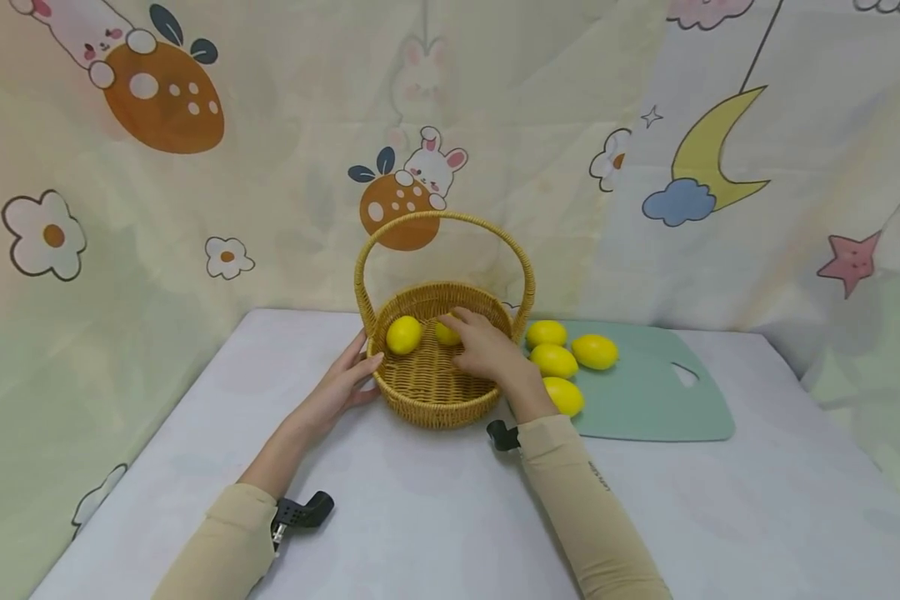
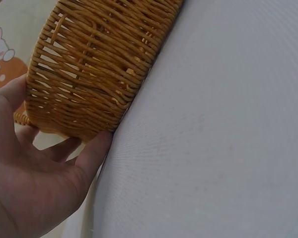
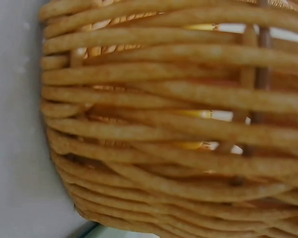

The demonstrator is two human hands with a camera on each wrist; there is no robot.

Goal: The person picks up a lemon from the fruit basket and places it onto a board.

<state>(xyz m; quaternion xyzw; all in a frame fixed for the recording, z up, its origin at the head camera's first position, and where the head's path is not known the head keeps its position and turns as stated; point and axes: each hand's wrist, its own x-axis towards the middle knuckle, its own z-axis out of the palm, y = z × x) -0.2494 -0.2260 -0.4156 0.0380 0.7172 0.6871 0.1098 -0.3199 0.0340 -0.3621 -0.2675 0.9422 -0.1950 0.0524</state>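
A round wicker basket [image 1: 437, 414] with a tall arched handle stands in the middle of the table. My left hand [image 1: 345, 380] holds its left side, thumb up at the rim; in the left wrist view the fingertips of that hand [image 2: 44, 173] rest against the woven wall. Reaching over the basket's right rim, my right hand [image 1: 486, 347] grips a yellow lemon [image 1: 447, 335] inside, partly covered by the fingers. A second lemon [image 1: 404, 335] lies in the basket at the left. Woven wall [image 3: 159, 109] fills the right wrist view, hiding the right hand there.
Just right of the basket lies a pale green cutting board [image 1: 645, 400] with a slot near its right end. Several lemons [image 1: 595, 352] sit at its left part, close to my right forearm. A patterned cloth wall [image 1: 292, 167] stands behind the white table [image 1: 420, 517].
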